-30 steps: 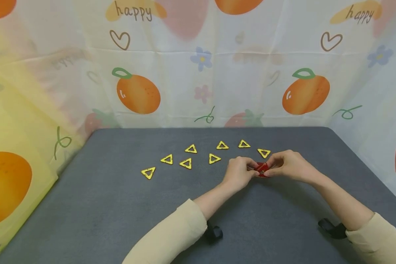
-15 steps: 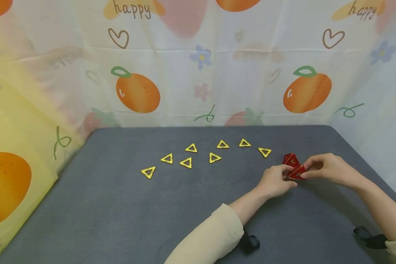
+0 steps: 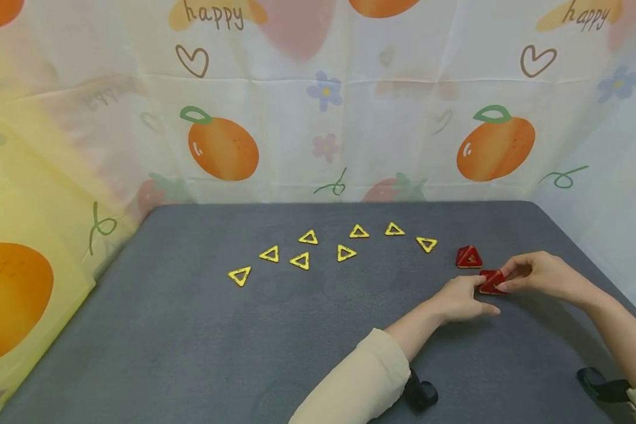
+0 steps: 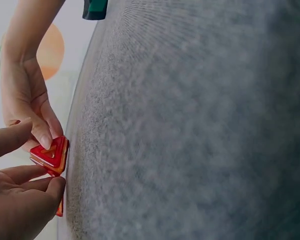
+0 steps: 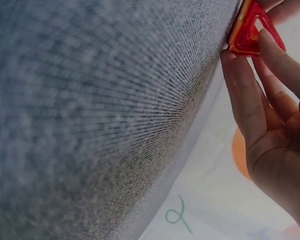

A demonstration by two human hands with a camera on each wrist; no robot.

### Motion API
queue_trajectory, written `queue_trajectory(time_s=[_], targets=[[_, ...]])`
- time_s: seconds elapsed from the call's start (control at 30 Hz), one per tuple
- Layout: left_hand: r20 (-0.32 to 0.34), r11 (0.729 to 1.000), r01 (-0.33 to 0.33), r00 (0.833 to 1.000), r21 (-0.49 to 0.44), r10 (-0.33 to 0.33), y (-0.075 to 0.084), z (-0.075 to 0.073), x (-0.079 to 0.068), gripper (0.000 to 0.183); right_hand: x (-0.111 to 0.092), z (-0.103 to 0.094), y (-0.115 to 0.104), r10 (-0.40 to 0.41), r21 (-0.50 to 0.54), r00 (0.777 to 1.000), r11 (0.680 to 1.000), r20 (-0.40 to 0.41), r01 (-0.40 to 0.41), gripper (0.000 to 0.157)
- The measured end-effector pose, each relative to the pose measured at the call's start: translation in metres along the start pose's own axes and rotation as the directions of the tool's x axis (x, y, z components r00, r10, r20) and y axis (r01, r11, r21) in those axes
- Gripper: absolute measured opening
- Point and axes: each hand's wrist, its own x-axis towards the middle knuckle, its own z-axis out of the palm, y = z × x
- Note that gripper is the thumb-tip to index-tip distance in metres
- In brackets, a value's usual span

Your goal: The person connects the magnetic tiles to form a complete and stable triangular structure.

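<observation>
At the right of the table, my right hand pinches a small red pyramid of triangular magnetic tiles between thumb and fingers, down at the tabletop. My left hand is at its left side, fingertips at the pyramid and thumb stretched away from it. The left wrist view shows that thumb raised apart from the red pyramid. A second red pyramid stands just behind the held one. In the right wrist view, my right thumb lies across one face of the held pyramid.
Several yellow triangular tiles lie flat and spread out across the back half of the dark grey table. The nearest to the hands is a yellow tile left of the pyramids. A printed curtain hangs behind the table.
Both hands have moved right and slightly nearer with the red pyramid, setting it low by the other one, which has come into view. My left thumb has come away from it.
</observation>
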Motion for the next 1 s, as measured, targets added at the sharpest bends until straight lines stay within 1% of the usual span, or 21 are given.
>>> queue_trajectory(time_s=[0.17,0.27,0.37,0.43,0.57,0.67,0.77,0.83,0.9,1.0], targets=[[0.001,0.998,-0.042,0.999,0.036,0.042,-0.001,0.0,0.001,0.048,-0.001,-0.001,0.0,-0.001,0.009,1.0,1.0,0.024,0.001,0.021],[-0.007,0.997,-0.055,0.998,0.061,0.055,-0.001,0.0,0.001,0.042,0.0,-0.001,0.0,-0.003,0.033,0.999,0.999,0.039,0.001,0.023],[-0.011,0.997,-0.054,0.998,0.064,0.055,-0.001,0.0,0.001,0.04,0.0,-0.001,0.0,-0.001,0.068,0.998,0.998,0.062,-0.004,0.026],[-0.009,0.997,-0.056,0.998,0.045,0.057,-0.002,0.0,0.001,0.037,0.0,0.0,0.001,-0.001,0.089,0.998,0.996,0.07,-0.005,0.027],[-0.01,0.999,-0.034,0.999,-0.004,0.034,-0.002,-0.002,-0.001,0.042,0.0,0.001,0.001,-0.012,0.088,0.997,0.996,0.072,0.006,0.028],[-0.01,1.0,-0.019,1.0,-0.025,0.019,-0.005,-0.007,-0.003,0.051,0.001,0.001,0.001,-0.02,0.095,0.997,0.995,0.074,0.012,0.03],[-0.003,0.999,-0.011,1.0,-0.043,0.011,-0.009,-0.017,-0.007,0.056,0.001,-0.002,0.002,-0.037,0.105,0.996,0.994,0.079,0.028,0.037],[0.006,0.997,-0.008,1.0,-0.073,0.008,-0.011,-0.026,-0.011,0.057,0.001,-0.007,0.002,-0.036,0.099,0.997,0.995,0.069,0.03,0.041],[0.008,0.993,-0.016,1.0,-0.119,0.017,-0.013,-0.038,-0.016,0.057,0.001,-0.012,0.0,-0.039,0.084,0.998,0.996,0.039,0.036,0.046],[0.015,0.982,-0.065,0.998,-0.178,0.069,-0.017,-0.062,-0.027,0.054,0.002,-0.021,-0.006,-0.016,0.064,0.999,0.998,-0.038,0.019,0.048]])
